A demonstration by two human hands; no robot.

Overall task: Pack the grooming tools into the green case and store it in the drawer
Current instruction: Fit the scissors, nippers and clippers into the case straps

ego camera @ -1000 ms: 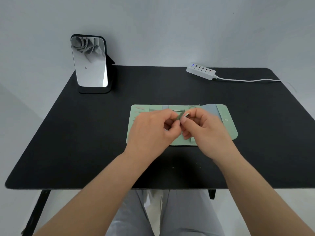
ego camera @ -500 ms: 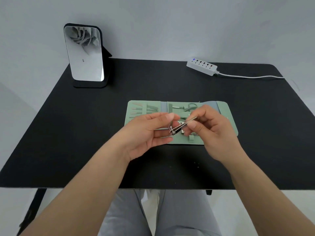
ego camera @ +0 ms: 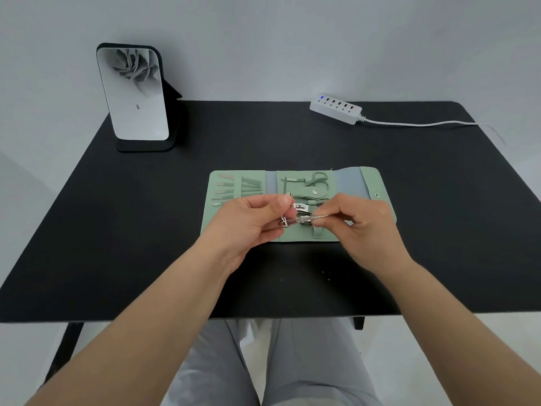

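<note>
Nearest, grey-trousered knees (ego camera: 272, 361) show under the front edge of the black worktop (ego camera: 123, 230). Above it, 2 bare forearms reach in. The left hand (ego camera: 248, 222) and the right hand (ego camera: 363, 222) meet over the front half of the green case (ego camera: 377, 183), which lies unfolded flat at the middle of the worktop. Between them they hold a silver nail clipper (ego camera: 301, 220), lying roughly level: the left hand's grip is narrow, thumb and fingers pinching the clipper's left end, while the right hand's curled fingers pinch its thin lever end on the right. Just beyond the clipper, another metal tool (ego camera: 301, 207) sits in the case's middle panel. Farther back in that panel, small scissors (ego camera: 317, 180) are tucked under a snap strap, and on the left panel a row of slim green-handled tools (ego camera: 238, 189) lies in slots. At the far left of the worktop a mirror (ego camera: 133, 93) stands upright on a dark base. At the far right lies a white power strip (ego camera: 336, 108), its cord trailing right.
</note>
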